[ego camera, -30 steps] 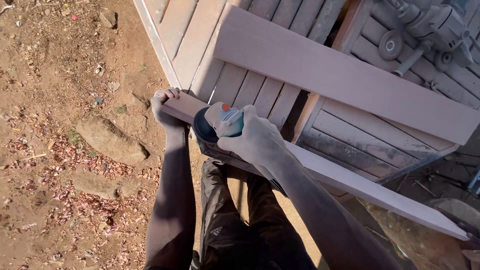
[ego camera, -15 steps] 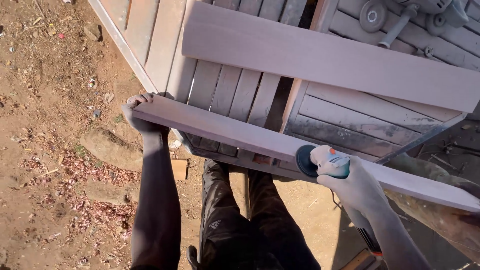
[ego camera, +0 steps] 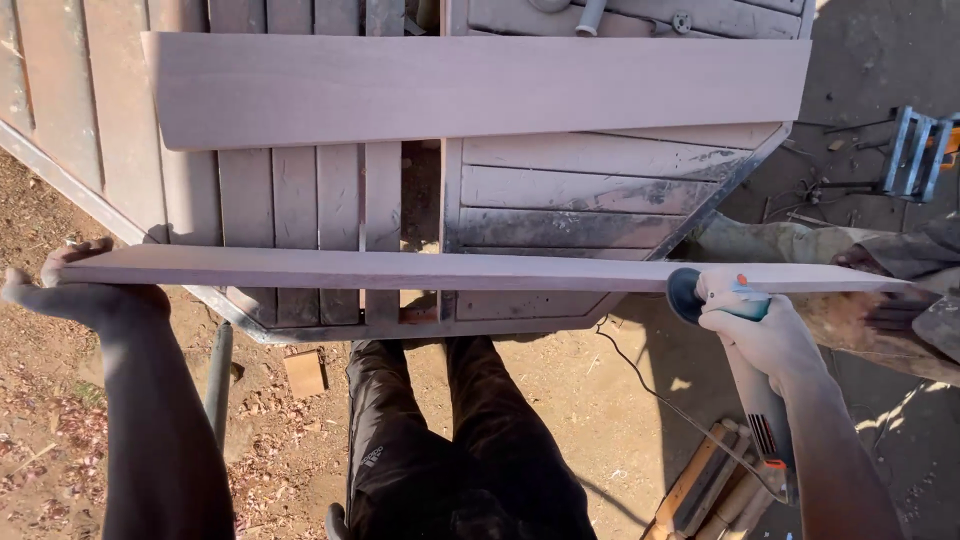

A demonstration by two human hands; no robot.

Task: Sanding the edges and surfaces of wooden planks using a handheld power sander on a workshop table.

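Left hand (ego camera: 85,290): fingers clamped on the plank's (ego camera: 400,270) left end.
Right hand (ego camera: 765,335): wrapped around the angle grinder (ego camera: 735,340), disc at plank's right end.
Plank: nearest the slatted bench (ego camera: 560,190), on edge.
Handling: likely stiff, fairly light; grip ends.

The long wooden plank (ego camera: 450,270) looks smooth and matt. The wide board (ego camera: 470,88) at twelve o'clock matches it. The slatted wooden table (ego camera: 560,190) is dusty, worn, scuffed. The angle grinder (ego camera: 745,350) has a pale plastic body.
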